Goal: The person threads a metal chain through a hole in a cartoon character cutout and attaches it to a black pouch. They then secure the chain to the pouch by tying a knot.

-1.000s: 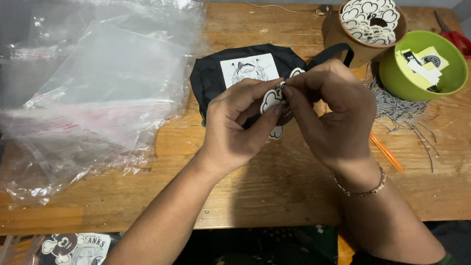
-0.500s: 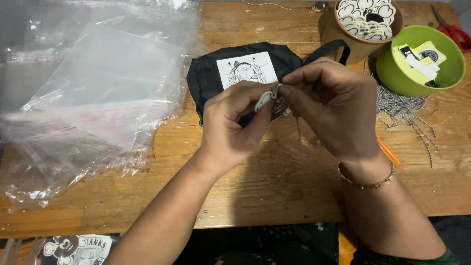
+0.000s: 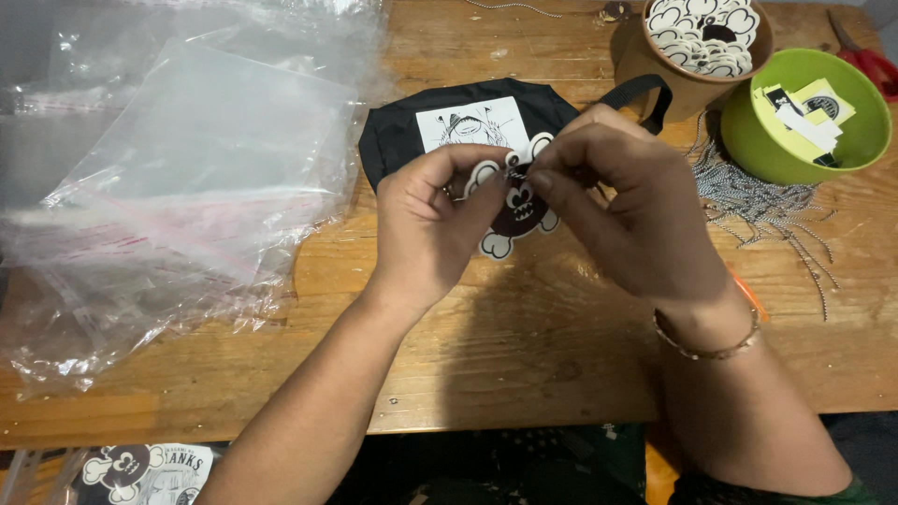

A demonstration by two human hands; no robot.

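My left hand [image 3: 430, 220] and my right hand [image 3: 622, 201] meet above the wooden table [image 3: 524, 346]. Between their fingertips they pinch a flat dark charm [image 3: 517, 210] with a cartoon face and white bone-shaped ends. A thin metal bead chain [image 3: 515, 172] shows at the charm's top edge, where the thumbs and forefingers close. Under the hands lies a black fabric pouch [image 3: 402, 131] with a white printed patch [image 3: 472, 123]; my right hand hides its right part.
A pile of clear plastic bags [image 3: 178, 187] covers the left of the table. At the back right stand a brown cup of charms [image 3: 697, 42] and a green bowl of cards [image 3: 804, 117]. Loose bead chains [image 3: 762, 201] lie beside the bowl; red scissors [image 3: 865, 61] sit far right.
The charm has come out from between the fingers, so its dark face shows in full. The fingertips have shifted along its top edge at the chain.
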